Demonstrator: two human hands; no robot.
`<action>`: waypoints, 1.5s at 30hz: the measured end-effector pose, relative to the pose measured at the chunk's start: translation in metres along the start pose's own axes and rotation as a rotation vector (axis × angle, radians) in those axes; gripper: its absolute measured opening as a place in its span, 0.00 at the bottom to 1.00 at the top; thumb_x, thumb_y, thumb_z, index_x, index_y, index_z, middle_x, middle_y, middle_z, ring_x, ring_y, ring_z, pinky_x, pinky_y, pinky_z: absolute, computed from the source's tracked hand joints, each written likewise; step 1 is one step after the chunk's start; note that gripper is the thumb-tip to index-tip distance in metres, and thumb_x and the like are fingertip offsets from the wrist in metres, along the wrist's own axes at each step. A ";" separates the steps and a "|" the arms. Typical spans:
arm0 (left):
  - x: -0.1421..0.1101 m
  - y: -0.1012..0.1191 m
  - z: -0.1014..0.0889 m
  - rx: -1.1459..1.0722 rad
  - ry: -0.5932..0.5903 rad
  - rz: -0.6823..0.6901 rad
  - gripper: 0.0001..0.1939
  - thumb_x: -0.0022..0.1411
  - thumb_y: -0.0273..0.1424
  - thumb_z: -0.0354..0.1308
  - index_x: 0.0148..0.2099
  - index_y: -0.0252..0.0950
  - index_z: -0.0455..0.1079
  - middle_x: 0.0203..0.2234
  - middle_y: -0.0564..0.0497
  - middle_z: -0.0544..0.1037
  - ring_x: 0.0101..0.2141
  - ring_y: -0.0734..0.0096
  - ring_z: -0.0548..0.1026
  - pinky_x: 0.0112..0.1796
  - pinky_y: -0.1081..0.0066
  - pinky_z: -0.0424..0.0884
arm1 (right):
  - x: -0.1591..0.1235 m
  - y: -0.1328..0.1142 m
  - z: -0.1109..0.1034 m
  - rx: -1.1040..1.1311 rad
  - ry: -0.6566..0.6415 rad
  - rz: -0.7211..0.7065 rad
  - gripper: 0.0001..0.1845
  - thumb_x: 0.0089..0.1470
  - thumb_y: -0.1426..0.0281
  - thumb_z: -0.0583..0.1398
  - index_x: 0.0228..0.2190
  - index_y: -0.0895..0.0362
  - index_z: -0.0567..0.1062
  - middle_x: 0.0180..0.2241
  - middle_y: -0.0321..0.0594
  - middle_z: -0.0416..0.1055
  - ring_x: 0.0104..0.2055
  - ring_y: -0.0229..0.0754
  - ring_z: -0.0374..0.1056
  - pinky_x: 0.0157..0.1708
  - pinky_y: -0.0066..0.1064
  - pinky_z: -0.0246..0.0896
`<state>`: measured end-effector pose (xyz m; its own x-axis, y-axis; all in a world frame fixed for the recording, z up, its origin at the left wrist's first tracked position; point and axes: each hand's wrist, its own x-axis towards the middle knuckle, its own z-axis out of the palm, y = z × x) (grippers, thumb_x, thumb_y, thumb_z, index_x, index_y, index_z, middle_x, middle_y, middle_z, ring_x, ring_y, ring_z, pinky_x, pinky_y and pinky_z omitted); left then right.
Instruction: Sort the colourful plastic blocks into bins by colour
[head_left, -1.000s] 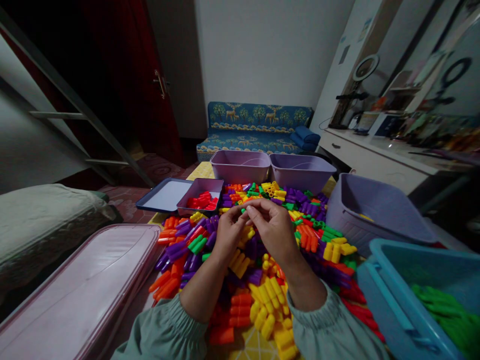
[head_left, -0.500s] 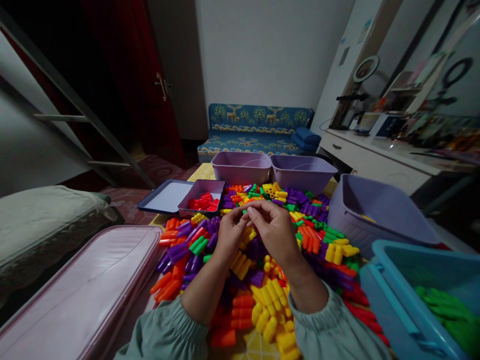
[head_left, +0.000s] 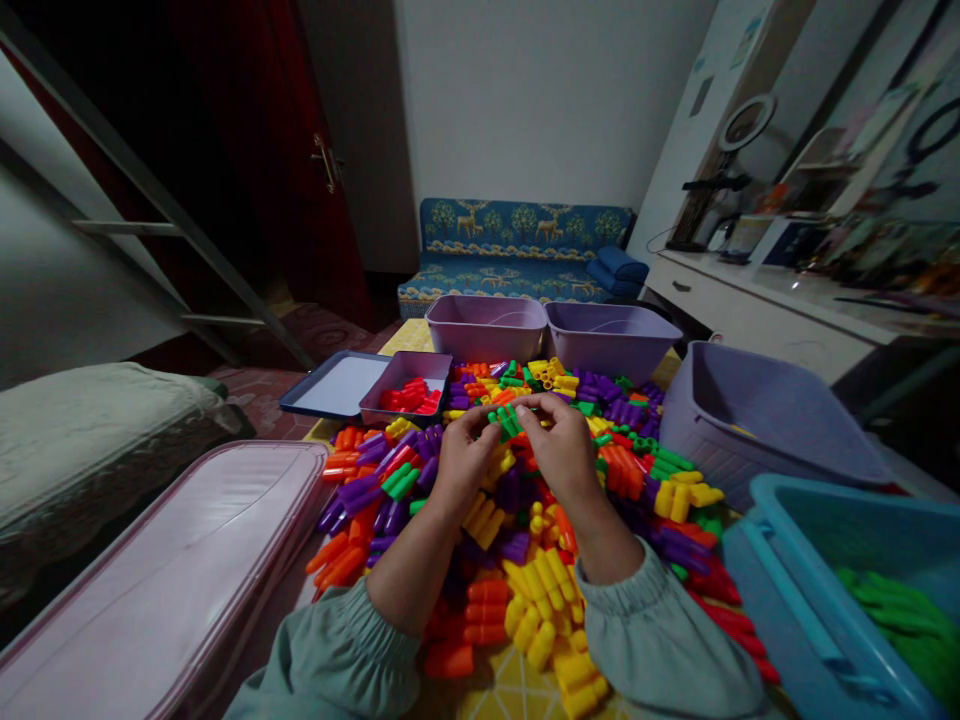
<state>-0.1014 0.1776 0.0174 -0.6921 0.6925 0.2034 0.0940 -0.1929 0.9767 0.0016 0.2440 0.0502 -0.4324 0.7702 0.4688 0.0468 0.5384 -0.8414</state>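
Between my two hands is a green plastic building piece (head_left: 507, 421) made of joined tubes, held above the pile. My left hand (head_left: 466, 452) pinches its left end with thumb and fingers. On the other end, my right hand (head_left: 556, 440) is closed with its thumb on the near side and fingers behind. Below and around both hands spreads a heap of similar pieces in purple, orange, yellow, red and green, such as the yellow pieces (head_left: 544, 590) near my right forearm and the purple pieces (head_left: 360, 492) to the left.
A small open case (head_left: 367, 408) holds red pieces at the back left. Purple bins (head_left: 486, 325) stand along the far edge and right side. At right, a blue bin (head_left: 780, 570) contains green pieces. A pink lid (head_left: 165, 560) lies at left; a sofa (head_left: 517, 262) stands beyond.
My hands have moved slightly apart, and more of the green piece shows between them. The view has shifted slightly.
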 end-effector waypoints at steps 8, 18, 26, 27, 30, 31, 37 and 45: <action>0.000 -0.005 -0.001 -0.026 -0.010 0.008 0.14 0.50 0.29 0.59 0.40 0.32 0.78 0.30 0.50 0.81 0.31 0.69 0.76 0.34 0.73 0.68 | 0.002 0.018 0.003 -0.072 0.009 0.010 0.13 0.52 0.68 0.58 0.38 0.59 0.78 0.41 0.47 0.75 0.39 0.44 0.72 0.40 0.35 0.68; 0.000 0.003 -0.002 -0.010 0.025 0.014 0.14 0.51 0.27 0.57 0.40 0.32 0.78 0.32 0.48 0.82 0.34 0.66 0.77 0.37 0.73 0.70 | 0.006 0.023 0.001 0.039 -0.261 0.099 0.11 0.48 0.69 0.62 0.36 0.58 0.79 0.36 0.42 0.79 0.37 0.45 0.74 0.38 0.34 0.67; 0.000 0.002 -0.004 0.045 0.021 0.038 0.14 0.51 0.27 0.57 0.40 0.33 0.79 0.31 0.50 0.82 0.33 0.67 0.77 0.35 0.73 0.69 | 0.003 0.025 0.001 -0.068 -0.358 0.065 0.10 0.48 0.72 0.61 0.35 0.59 0.79 0.30 0.39 0.77 0.32 0.40 0.70 0.30 0.29 0.62; 0.000 0.002 -0.004 0.042 0.022 0.036 0.14 0.51 0.27 0.57 0.40 0.33 0.79 0.31 0.50 0.82 0.33 0.68 0.77 0.35 0.73 0.69 | 0.003 0.025 0.001 -0.056 -0.361 0.067 0.11 0.48 0.72 0.61 0.35 0.59 0.79 0.31 0.39 0.77 0.32 0.41 0.70 0.31 0.29 0.62; 0.000 0.003 -0.003 0.020 0.019 0.019 0.14 0.51 0.27 0.57 0.40 0.33 0.78 0.31 0.49 0.82 0.32 0.67 0.77 0.34 0.73 0.69 | 0.004 0.028 0.001 0.003 -0.380 0.083 0.11 0.48 0.71 0.61 0.35 0.59 0.79 0.31 0.39 0.77 0.32 0.41 0.71 0.32 0.30 0.64; 0.000 0.003 -0.003 0.009 0.019 0.014 0.14 0.50 0.28 0.57 0.40 0.32 0.78 0.31 0.49 0.82 0.32 0.67 0.77 0.34 0.73 0.69 | 0.004 0.029 0.001 0.023 -0.385 0.090 0.11 0.48 0.71 0.61 0.35 0.59 0.79 0.31 0.39 0.77 0.32 0.41 0.71 0.33 0.30 0.65; 0.000 0.001 -0.002 -0.027 0.032 0.005 0.14 0.51 0.28 0.58 0.41 0.32 0.78 0.33 0.47 0.83 0.35 0.65 0.78 0.37 0.72 0.70 | 0.004 0.032 0.001 0.070 -0.379 0.103 0.11 0.48 0.68 0.62 0.35 0.59 0.79 0.32 0.39 0.77 0.32 0.41 0.71 0.35 0.32 0.67; 0.000 0.002 -0.003 -0.042 0.026 -0.033 0.14 0.52 0.27 0.58 0.41 0.33 0.78 0.32 0.48 0.82 0.34 0.67 0.77 0.36 0.72 0.70 | 0.003 0.028 0.000 -0.093 -0.373 0.068 0.08 0.49 0.67 0.61 0.32 0.57 0.78 0.28 0.37 0.75 0.28 0.39 0.68 0.29 0.29 0.62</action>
<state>-0.1028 0.1752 0.0192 -0.7127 0.6808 0.1690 0.0413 -0.1999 0.9790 0.0018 0.2613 0.0275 -0.7222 0.6374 0.2687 0.1604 0.5321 -0.8313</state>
